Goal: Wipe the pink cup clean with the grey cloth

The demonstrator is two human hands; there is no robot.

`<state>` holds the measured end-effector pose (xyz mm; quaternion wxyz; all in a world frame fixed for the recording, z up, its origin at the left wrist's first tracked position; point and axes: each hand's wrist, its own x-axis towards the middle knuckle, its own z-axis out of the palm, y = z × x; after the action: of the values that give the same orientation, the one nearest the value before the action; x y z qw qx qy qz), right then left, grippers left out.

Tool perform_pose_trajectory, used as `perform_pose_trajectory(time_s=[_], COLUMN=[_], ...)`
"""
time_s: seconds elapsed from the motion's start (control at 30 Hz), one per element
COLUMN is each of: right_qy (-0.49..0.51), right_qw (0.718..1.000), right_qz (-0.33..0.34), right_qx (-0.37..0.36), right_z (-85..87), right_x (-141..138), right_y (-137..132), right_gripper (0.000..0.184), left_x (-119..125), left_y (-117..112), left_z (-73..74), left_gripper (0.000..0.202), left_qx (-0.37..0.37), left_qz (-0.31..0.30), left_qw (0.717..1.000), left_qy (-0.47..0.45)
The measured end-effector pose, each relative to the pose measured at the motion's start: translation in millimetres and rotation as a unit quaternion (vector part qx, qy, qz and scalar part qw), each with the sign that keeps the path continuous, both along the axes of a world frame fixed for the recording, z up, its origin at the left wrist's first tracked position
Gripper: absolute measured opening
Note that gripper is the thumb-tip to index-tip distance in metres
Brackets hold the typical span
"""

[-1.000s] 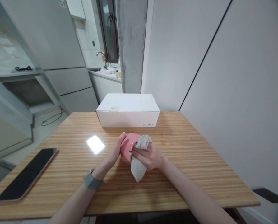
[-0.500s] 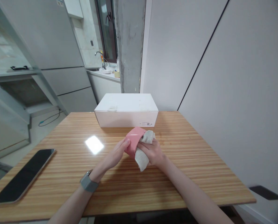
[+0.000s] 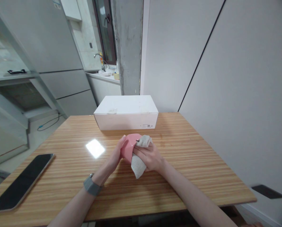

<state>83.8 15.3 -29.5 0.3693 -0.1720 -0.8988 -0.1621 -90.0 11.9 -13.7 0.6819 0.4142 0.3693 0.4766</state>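
Note:
My left hand [image 3: 114, 156] grips a small pink bowl-like object [image 3: 129, 148] from its left side, above the middle of the wooden table [image 3: 179, 151]. My right hand [image 3: 150, 157] presses a beige cloth [image 3: 138, 164] against the pink object's right side, fingers curled round the cloth. Part of the cloth hangs down below my right hand. A grey watch [image 3: 91, 186] sits on my left wrist.
A closed white box [image 3: 126, 113] stands at the table's far edge, just behind my hands. A dark phone [image 3: 20, 183] lies face up near the table's left front corner. A grey wall runs along the right. Cabinets and a sink are behind on the left.
The pink object has turned in my hands, tilted up half a second ago and now lower again. The cloth shifted over it with my right hand. The view has drifted slightly.

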Motion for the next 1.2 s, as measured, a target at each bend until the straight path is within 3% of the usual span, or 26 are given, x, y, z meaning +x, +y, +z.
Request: perform_pose_trajectory(time_s=[0.1,0.3,0.5,0.63,0.73,0.87,0.93,1.07,1.2], right_qy=[-0.021,-0.019,0.069,0.146,0.151,0.072,0.032,-0.022,-0.028], right_qw=[1.0,0.997,0.991,0.978,0.976,0.993,0.998,0.999,0.998], right_qz=[0.006,-0.022,-0.01,-0.001,-0.008,-0.002,0.012,0.043,0.051], right_qx=[0.006,-0.065,-0.114,-0.148,-0.16,-0.093,-0.043,0.004,0.026], right_z=[0.7,0.1,4.2,1.5,1.3,6.1,8.4,10.7,11.6], right_x=[-2.5,2.0,4.8,5.0,6.6,7.7,4.9,-5.0,-8.1], right_y=[-0.9,-0.5,2.0,4.5,5.2,3.9,1.9,-3.8,-6.8], right_gripper=[0.047,0.05,0.042,0.044,0.045,0.044,0.039,0.027,0.023], left_x=[-1.7,-5.1,-1.9,0.3,2.3,4.6,4.3,-1.2,-8.7], left_y=[-2.4,2.1,0.4,-6.4,-8.4,-7.6,-7.1,-5.1,0.0], left_z=[1.3,-7.7,-1.7,4.4,1.1,-2.4,0.7,7.2,4.3], left_gripper=[0.051,0.043,0.05,0.045,0.039,0.038,0.037,0.041,0.028], left_qx=[0.006,0.039,0.135,0.154,0.13,0.063,0.031,-0.01,0.041], left_qz=[0.007,0.049,0.017,0.008,-0.008,-0.006,0.015,0.04,0.052], left_qw=[0.999,0.992,0.976,0.974,0.984,0.998,0.999,0.999,0.992], left_qy=[0.05,0.105,0.171,0.168,0.118,-0.013,-0.035,0.018,0.105])
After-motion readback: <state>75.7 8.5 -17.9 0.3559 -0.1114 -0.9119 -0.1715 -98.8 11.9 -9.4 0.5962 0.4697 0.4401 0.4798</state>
